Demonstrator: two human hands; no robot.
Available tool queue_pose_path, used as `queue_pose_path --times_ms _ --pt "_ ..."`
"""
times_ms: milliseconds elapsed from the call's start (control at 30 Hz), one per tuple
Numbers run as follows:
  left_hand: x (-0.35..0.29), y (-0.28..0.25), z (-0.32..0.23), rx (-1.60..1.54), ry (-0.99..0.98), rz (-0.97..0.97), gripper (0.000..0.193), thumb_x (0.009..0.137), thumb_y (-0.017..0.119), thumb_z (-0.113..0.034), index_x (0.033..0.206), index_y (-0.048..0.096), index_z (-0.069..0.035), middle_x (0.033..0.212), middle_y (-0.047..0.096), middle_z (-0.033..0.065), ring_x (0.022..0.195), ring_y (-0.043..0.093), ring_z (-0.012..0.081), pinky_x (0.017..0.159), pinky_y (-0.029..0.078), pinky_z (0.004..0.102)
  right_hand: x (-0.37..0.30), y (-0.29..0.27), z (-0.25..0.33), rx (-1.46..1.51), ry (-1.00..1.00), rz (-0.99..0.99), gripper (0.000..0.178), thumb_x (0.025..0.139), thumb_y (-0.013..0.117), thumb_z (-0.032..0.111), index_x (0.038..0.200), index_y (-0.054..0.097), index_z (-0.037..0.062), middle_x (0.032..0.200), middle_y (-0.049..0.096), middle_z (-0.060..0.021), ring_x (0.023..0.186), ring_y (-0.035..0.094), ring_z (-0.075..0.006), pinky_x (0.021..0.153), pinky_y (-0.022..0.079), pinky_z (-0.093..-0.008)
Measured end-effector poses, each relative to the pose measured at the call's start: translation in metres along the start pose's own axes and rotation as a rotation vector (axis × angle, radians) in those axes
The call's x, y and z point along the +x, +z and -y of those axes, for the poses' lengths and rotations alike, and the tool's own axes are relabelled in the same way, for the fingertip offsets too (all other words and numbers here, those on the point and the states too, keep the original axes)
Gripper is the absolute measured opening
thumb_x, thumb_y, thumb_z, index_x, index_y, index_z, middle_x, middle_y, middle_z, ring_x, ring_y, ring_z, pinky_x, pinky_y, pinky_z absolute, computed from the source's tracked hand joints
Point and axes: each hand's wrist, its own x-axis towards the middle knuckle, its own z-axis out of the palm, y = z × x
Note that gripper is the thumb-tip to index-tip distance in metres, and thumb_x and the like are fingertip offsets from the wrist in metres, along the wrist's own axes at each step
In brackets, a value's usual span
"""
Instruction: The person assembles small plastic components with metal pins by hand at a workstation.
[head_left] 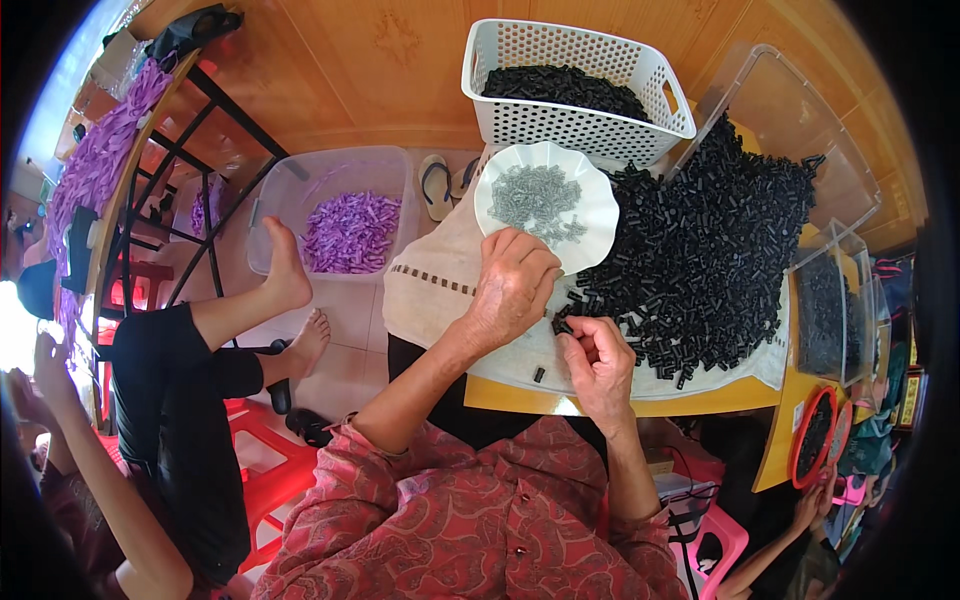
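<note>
My left hand [515, 285] is at the near rim of a white wavy-edged bowl [603, 215], back of the hand up and fingers curled together. Its fingertips are hidden, so what they hold cannot be made out. In the bowl lie many small clear pieces [535, 195]. My right hand [600, 372] is closed in a pinch, with a short black tube-like piece [563, 322] at its fingertips. Just beyond it spreads a big heap of similar black pieces [700, 260] on a pale cloth [425, 300]. One loose black piece [540, 375] lies nearer to me.
A white perforated basket [570, 125] of black pieces stands behind the bowl. Small dark pieces form a row [433, 279] on the cloth. At left are a clear tub [385, 170] of purple pieces and another person's bare foot [287, 265]. Clear boxes [830, 310] stand at right.
</note>
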Motion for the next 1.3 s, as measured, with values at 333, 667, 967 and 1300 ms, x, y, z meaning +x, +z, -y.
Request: queue_pose_path --times_ms 333,667,967,1300 --pt "0.003 -0.004 0.001 -0.007 -0.063 -0.146 0.012 0.079 0.064 0.0 0.088 0.058 -0.003 0.083 0.054 0.0106 0.083 0.051 0.0301 0.073 0.043 0.0376 -0.001 -0.001 0.0 0.004 0.014 0.002 0.017 0.082 0.065 -0.002 0.099 0.063 -0.0013 0.081 0.058 -0.0087 0.06 0.058 -0.0131 0.054 0.046 -0.0258" --pt "-0.004 -0.017 -0.004 -0.545 -0.53 -0.074 0.014 0.093 0.059 -0.011 0.095 0.062 0.002 0.089 0.064 0.0041 0.081 0.059 0.0113 0.074 0.048 0.0275 0.002 0.0 0.007 0.029 -0.014 -0.047 0.021 0.082 0.064 -0.004 0.103 0.064 0.0 0.079 0.058 -0.0059 0.062 0.056 -0.01 0.055 0.045 -0.0227" --pt "-0.01 -0.026 -0.025 -1.123 -0.743 -0.042 0.02 0.094 0.059 -0.019 0.098 0.066 0.0 0.092 0.066 0.002 0.082 0.057 0.0062 0.075 0.047 0.0227 0.018 0.004 0.029 0.357 0.078 -0.069 0.02 0.087 0.06 -0.005 0.107 0.064 -0.0009 0.087 0.06 -0.0021 0.069 0.054 -0.0048 0.059 0.046 -0.0191" --pt "-0.031 -0.026 -0.032 -1.104 -0.754 -0.003 0.019 0.095 0.058 -0.018 0.098 0.064 0.0 0.09 0.065 0.0016 0.079 0.057 0.0071 0.074 0.047 0.0227 0.016 0.01 0.033 0.446 0.11 -0.029 0.018 0.088 0.061 -0.002 0.106 0.061 -0.0025 0.085 0.058 -0.0009 0.069 0.053 -0.0039 0.06 0.048 -0.019"
